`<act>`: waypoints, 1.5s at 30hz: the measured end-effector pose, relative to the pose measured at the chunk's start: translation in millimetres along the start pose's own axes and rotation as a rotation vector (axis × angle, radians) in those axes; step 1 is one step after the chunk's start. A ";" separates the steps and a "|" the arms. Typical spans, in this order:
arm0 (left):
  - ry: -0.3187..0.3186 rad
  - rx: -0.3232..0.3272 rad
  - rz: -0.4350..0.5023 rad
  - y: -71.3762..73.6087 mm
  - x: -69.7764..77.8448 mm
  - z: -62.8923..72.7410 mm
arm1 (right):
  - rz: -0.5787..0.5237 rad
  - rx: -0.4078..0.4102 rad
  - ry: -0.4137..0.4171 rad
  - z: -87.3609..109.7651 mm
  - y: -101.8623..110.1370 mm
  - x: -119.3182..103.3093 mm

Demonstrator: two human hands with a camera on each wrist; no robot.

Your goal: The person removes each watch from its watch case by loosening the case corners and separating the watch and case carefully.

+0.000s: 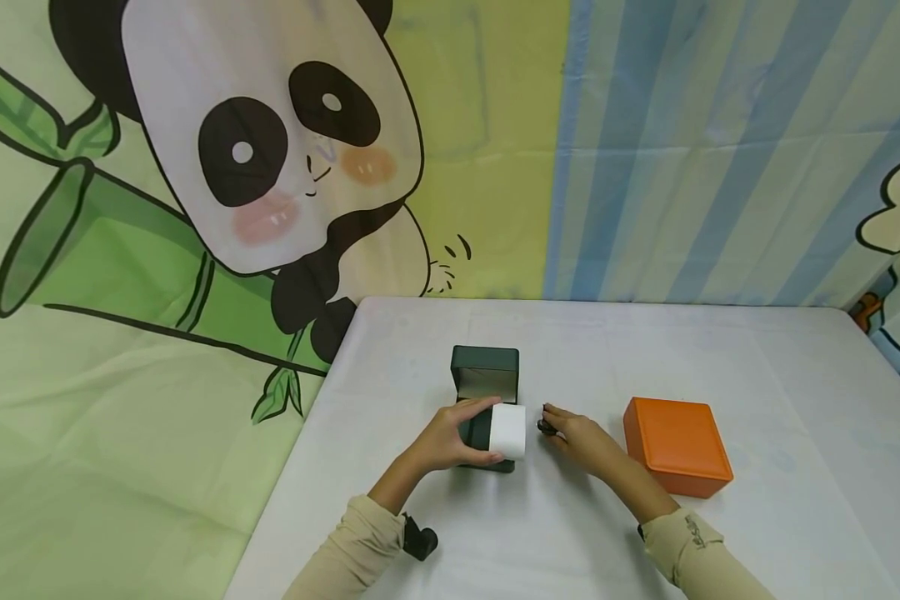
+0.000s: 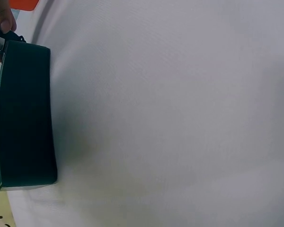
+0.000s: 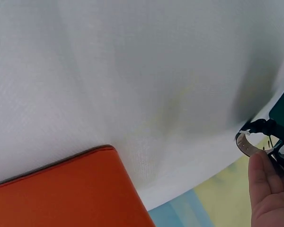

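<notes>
A dark green watch box [image 1: 484,363] stands on the table with its lid raised; its side fills the left edge of the left wrist view. Over its front part, my left hand [image 1: 444,437] holds a white and dark green cushion-like block [image 1: 508,432] between thumb and fingers. Just right of it, my right hand [image 1: 581,437] pinches a wristwatch [image 1: 547,427] with a black strap. The right wrist view shows the watch's strap [image 3: 246,144] bent into a loop at the fingertips. The left hand itself is out of the left wrist view.
An orange box [image 1: 678,446] with its lid closed sits to the right, beside my right forearm. White cloth [image 1: 570,550] covers the table. Behind its far edge hangs a printed curtain [image 1: 487,150] with a panda and stripes.
</notes>
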State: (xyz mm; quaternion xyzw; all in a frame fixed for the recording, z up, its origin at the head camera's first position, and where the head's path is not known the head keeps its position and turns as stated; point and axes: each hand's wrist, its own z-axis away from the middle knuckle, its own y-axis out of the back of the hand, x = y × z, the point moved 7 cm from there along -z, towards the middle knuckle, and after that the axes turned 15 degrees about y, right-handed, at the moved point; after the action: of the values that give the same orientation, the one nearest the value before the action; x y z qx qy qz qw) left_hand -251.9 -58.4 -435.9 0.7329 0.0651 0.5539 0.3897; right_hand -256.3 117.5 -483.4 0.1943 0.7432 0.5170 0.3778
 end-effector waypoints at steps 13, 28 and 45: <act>0.002 -0.007 0.005 -3.0 -0.4 1.1 | 0.051 0.010 0.054 9.4 -7.6 -5.0; 0.052 -0.014 0.010 -5.7 -5.9 2.0 | 0.056 -0.006 0.025 12.9 -20.5 -13.1; 0.044 0.006 -0.010 -5.7 -6.3 4.3 | 0.089 -0.033 0.073 16.4 -29.0 -24.4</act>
State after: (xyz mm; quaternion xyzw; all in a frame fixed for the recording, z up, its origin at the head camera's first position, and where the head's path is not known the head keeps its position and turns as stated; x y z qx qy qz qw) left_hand -248.7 -60.0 -444.8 0.7214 0.0790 0.5678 0.3885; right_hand -225.3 99.8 -504.0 0.2021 0.7385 0.5520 0.3302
